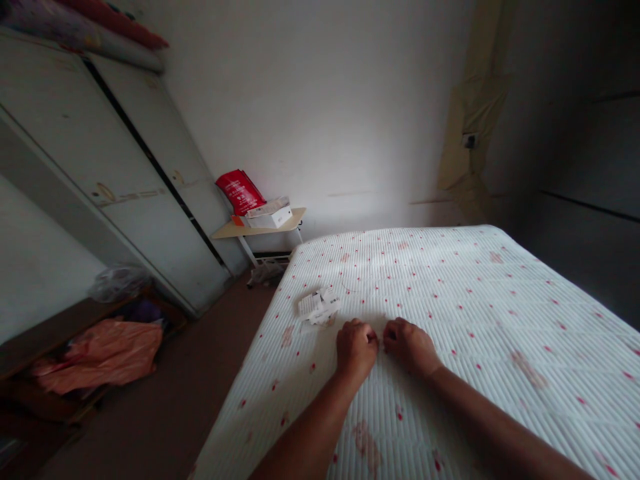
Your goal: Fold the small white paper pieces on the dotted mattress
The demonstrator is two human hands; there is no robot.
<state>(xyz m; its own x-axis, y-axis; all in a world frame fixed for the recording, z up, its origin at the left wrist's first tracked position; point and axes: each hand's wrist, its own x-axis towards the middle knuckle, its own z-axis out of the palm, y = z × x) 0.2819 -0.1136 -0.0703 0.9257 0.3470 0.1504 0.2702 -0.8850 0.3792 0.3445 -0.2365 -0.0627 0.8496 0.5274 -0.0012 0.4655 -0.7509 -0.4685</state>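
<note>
My two hands meet on the bed: the left hand (356, 348) and the right hand (407, 343) are both curled into loose fists, knuckles up, fingertips nearly touching. Whether they pinch something tiny between them I cannot tell; the fingers hide it.

Nearest to them, at about ten o'clock from my left hand, lies a small heap of white paper scraps (319, 306). It looks light, thin and crumpled, the kind of thing that would flutter off at a breath and tear easily, so I judge it best gathered from the edges with the fingertips. The pieces are pale with faint dark print, loosely piled.

Everything rests on the quilted mattress cover (450, 287), white, ribbed, dotted with small red marks, soft under my wrists.

Farther out, at eleven o'clock, a small side table (260, 230) carries a white box (270, 217) and a red bag (240, 191). At nine o'clock stands a pale wardrobe (125, 193), with an orange plastic bag (100, 353) low on the left.
</note>
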